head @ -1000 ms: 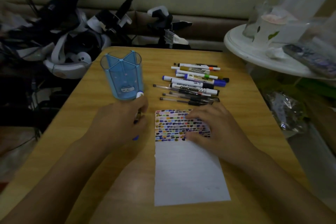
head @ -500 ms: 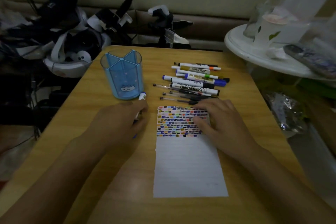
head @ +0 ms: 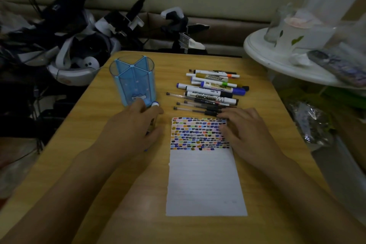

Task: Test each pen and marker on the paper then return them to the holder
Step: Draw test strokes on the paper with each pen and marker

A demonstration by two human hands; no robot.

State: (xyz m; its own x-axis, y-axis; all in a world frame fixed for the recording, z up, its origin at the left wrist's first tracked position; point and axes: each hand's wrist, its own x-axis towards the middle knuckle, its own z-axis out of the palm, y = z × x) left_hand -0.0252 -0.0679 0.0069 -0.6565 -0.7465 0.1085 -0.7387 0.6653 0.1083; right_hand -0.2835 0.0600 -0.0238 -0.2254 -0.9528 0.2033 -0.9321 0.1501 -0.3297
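Note:
A white sheet of paper (head: 204,180) lies on the wooden table (head: 83,144), its top part filled with rows of small coloured marks. My right hand (head: 243,130) rests flat on the paper's upper right corner, fingers spread. My left hand (head: 132,125) grips a marker (head: 154,104) with a white-and-blue end, which pokes out by the base of the blue see-through holder (head: 133,81). The holder stands upright with nothing in its compartments. Several pens and markers (head: 212,91) lie in a row beyond the paper.
A heap of dark and white gear (head: 75,45) sits past the table's left and back edges. A round white side table (head: 293,61) with cups and a remote stands at the right. A crinkled plastic bag (head: 311,125) lies beside the table's right edge.
The paper has slid away from me toward the pens under my right hand. My left hand with the marker has moved forward to the holder's base.

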